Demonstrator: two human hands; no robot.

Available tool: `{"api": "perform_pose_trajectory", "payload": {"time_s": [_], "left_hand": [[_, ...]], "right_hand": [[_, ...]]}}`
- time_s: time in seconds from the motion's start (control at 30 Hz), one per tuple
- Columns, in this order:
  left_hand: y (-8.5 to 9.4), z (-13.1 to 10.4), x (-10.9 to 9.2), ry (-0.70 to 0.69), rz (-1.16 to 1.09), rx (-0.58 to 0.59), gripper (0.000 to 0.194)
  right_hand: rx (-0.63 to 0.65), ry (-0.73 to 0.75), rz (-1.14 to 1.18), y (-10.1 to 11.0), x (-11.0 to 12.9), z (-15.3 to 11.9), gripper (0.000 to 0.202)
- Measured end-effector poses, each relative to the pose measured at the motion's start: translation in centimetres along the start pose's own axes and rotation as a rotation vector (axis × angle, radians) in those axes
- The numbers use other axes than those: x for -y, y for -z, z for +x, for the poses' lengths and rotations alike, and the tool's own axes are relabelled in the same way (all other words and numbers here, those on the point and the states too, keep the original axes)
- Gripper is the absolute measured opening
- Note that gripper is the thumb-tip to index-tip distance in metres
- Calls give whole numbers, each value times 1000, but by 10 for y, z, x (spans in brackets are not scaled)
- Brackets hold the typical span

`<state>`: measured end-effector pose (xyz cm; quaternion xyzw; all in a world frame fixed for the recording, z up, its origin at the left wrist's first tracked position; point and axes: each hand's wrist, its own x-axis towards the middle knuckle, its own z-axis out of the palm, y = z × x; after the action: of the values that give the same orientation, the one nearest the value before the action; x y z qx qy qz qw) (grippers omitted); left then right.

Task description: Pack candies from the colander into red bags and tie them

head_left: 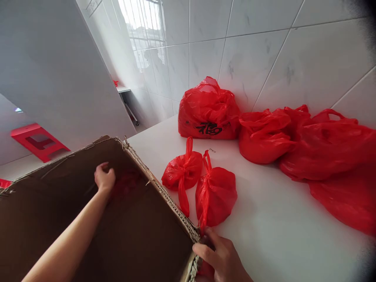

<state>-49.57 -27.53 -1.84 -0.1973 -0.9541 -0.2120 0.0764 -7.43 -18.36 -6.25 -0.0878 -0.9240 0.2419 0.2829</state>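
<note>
A large brown cardboard box (pixel 141 219) stands tilted across the lower left, its top edge frayed. Inside it reaches my left hand (pixel 105 177), fingers loosely bent, thumb apart, and nothing visible in it. Just right of that hand, a dim red bag (pixel 129 182) shows in the box's shadow. My right hand (pixel 221 254) grips the near right corner of the box, thumb over the rim. Its fingers are by the tied end of a knotted red plastic bag (pixel 219 194); whether they touch it I cannot tell. Another knotted red bag (pixel 182 170) lies beside that one.
On the white table (pixel 273 211), a big red bag with black lettering (pixel 208 111) stands against the tiled wall (pixel 205 62). More red bags (pixel 264 137) crowd the right side. A red cardboard frame (pixel 39 141) stands beyond the box, beside a grey panel (pixel 58 66).
</note>
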Motion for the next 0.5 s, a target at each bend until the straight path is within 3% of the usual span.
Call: {"api": "perform_pose_trajectory", "payload": {"time_s": [0.07, 0.13, 0.2, 0.27, 0.33, 0.4, 0.5], "left_hand": [[16, -2, -41, -99, -37, -98, 41], [28, -17, -86, -290, -65, -76, 39], [28, -40, -127, -512, -63, 68, 33], [18, -64, -158, -664, -45, 245, 33], [3, -78, -177, -716, -33, 385, 34], [-6, -79, -186, -690, -64, 476, 30], [5, -57, -184, -568, -233, 511, 25]], "right_hand": [[20, -19, 8, 1, 1, 0, 36], [26, -39, 4, 2, 2, 0, 38], [29, -54, -8, 3, 3, -1, 39], [40, -76, -28, 4, 5, -1, 38], [51, -92, -48, 5, 6, -1, 38], [54, -92, -56, 5, 7, -1, 38], [41, -93, -55, 4, 6, -1, 38]]}}
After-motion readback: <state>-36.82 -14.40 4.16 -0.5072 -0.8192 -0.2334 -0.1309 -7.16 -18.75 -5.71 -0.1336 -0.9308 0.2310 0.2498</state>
